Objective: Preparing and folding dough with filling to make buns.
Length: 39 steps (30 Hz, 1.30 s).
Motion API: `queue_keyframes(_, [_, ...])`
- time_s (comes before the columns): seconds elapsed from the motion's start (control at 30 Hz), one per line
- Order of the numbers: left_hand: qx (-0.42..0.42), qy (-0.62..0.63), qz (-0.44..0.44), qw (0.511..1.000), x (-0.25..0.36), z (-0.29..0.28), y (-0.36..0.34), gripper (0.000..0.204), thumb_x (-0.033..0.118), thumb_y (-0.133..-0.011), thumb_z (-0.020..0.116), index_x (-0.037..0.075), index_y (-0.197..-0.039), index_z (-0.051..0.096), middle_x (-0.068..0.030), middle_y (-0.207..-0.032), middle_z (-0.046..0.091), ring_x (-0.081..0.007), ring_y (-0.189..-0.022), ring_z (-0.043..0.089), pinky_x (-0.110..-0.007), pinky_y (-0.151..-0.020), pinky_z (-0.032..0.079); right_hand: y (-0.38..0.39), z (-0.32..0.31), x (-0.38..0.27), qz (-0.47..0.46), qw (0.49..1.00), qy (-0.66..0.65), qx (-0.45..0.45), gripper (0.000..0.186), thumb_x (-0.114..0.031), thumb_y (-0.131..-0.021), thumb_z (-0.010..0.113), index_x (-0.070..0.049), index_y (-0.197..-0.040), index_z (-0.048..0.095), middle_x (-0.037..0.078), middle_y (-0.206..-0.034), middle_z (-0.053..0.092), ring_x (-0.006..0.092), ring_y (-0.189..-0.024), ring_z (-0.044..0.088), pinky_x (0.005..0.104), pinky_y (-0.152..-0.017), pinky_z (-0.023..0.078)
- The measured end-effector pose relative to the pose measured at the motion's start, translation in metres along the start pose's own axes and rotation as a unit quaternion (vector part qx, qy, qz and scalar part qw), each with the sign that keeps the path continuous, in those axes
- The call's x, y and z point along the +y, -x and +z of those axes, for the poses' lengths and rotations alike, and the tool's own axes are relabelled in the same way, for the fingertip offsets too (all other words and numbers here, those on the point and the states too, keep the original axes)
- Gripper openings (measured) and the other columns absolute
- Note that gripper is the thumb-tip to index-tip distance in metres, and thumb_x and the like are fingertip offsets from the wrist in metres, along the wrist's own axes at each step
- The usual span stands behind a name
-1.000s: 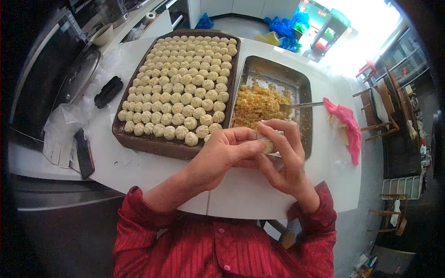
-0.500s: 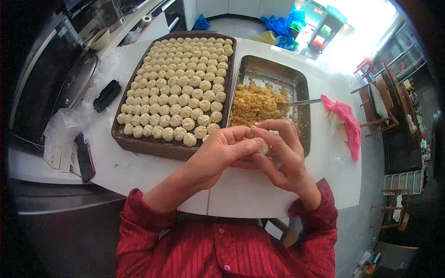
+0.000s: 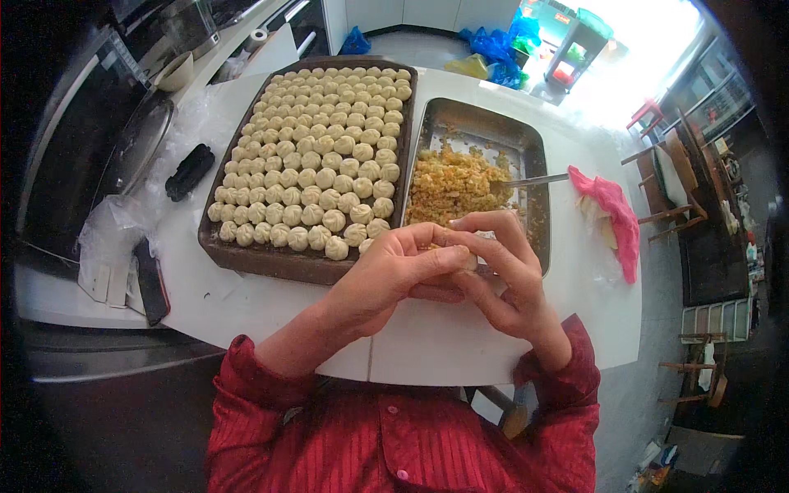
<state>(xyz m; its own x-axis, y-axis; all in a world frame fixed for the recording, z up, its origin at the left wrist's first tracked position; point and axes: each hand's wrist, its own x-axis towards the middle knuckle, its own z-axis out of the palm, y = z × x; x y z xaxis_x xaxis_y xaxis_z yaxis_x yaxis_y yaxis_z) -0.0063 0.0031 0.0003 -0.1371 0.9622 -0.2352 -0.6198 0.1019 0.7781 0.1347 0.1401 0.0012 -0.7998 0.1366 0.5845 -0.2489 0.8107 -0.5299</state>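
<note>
Between my two hands is a small pale dough bun (image 3: 470, 261), mostly hidden by the fingers. My left hand (image 3: 403, 267) is curled around it, thumb pressed on its near side. My right hand (image 3: 508, 275) pinches the bun's edge from the other side. Both hands hover over the near end of a metal tray (image 3: 538, 152) holding a heap of crumbly orange-and-green filling (image 3: 456, 181). A metal utensil (image 3: 538, 181) sticks out of the filling to the right. To the left, a dark tray (image 3: 271, 264) carries rows of pleated buns (image 3: 308, 177).
A pink cloth or bag (image 3: 612, 218) lies right of the metal tray on the white table (image 3: 588, 320). On the left are a black object (image 3: 190, 172), clear plastic wrap (image 3: 111, 226) and a dark, flat item (image 3: 150, 281). Wooden chairs (image 3: 670, 185) stand off to the right.
The fingers have shifted slightly around the bun, and less of it shows now. Both hands stay in nearly the same place; the trays have not moved.
</note>
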Motion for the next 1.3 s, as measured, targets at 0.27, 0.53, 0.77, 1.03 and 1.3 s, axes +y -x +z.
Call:
queue_keyframes(0.27, [0.016, 0.057, 0.009, 0.998, -0.007, -0.002, -0.005, 0.019, 0.021, -0.1, 0.059, 0.004, -0.108, 0.061, -0.0038, -0.099, 0.066, -0.0115, -0.091, 0.066, -0.03, -0.085, 0.058, 0.003, 0.011, 0.001, 0.037, 0.995, 0.029, 0.093, 0.044, -0.005, -0.074, 0.078, -0.001, -0.116, 0.064, 0.016, -0.111, 0.06, 0.0318, -0.099, 0.06, 0.0396, -0.086, 0.05])
queue_keyframes(0.53, [0.009, 0.064, 0.012, 0.998, -0.012, -0.009, -0.005, 0.019, 0.021, -0.101, 0.055, 0.005, -0.111, 0.06, -0.0059, -0.104, 0.067, -0.0144, -0.097, 0.067, -0.034, -0.089, 0.057, 0.007, 0.014, 0.006, -0.025, 0.982, 0.145, 0.119, 0.039, -0.005, -0.073, 0.077, -0.004, -0.111, 0.068, 0.013, -0.106, 0.063, 0.03, -0.097, 0.062, 0.0461, -0.09, 0.049])
queue_keyframes(0.77, [0.009, 0.081, 0.004, 0.997, -0.007, -0.005, -0.005, 0.015, 0.021, -0.099, 0.059, 0.006, -0.104, 0.06, -0.0055, -0.1, 0.067, -0.0144, -0.093, 0.068, -0.033, -0.087, 0.058, 0.006, 0.014, 0.005, -0.075, 0.966, 0.22, 0.112, 0.035, -0.009, -0.072, 0.076, -0.004, -0.107, 0.07, 0.011, -0.105, 0.062, 0.0296, -0.096, 0.062, 0.0478, -0.091, 0.048])
queue_keyframes(1.03, [0.026, 0.082, 0.02, 0.996, 0.003, -0.006, 0.0, 0.015, 0.018, -0.097, 0.061, 0.005, -0.105, 0.061, -0.0057, -0.102, 0.067, -0.0157, -0.096, 0.068, -0.033, -0.086, 0.057, 0.002, 0.01, 0.003, -0.018, 0.985, 0.13, 0.11, 0.039, -0.001, -0.075, 0.072, -0.003, -0.114, 0.066, 0.015, -0.11, 0.061, 0.0322, -0.096, 0.061, 0.0444, -0.086, 0.05])
queue_keyframes(1.3, [0.059, -0.115, 0.145, 0.981, 0.01, -0.005, 0.014, 0.023, 0.01, -0.095, 0.064, 0.0, -0.115, 0.061, -0.0061, -0.106, 0.067, -0.0146, -0.098, 0.066, -0.03, -0.085, 0.056, 0.013, 0.018, 0.005, 0.013, 0.978, 0.131, 0.162, 0.035, 0.013, -0.08, 0.065, 0.0, -0.112, 0.065, 0.013, -0.092, 0.061, 0.0239, -0.076, 0.06, 0.0327, -0.064, 0.05])
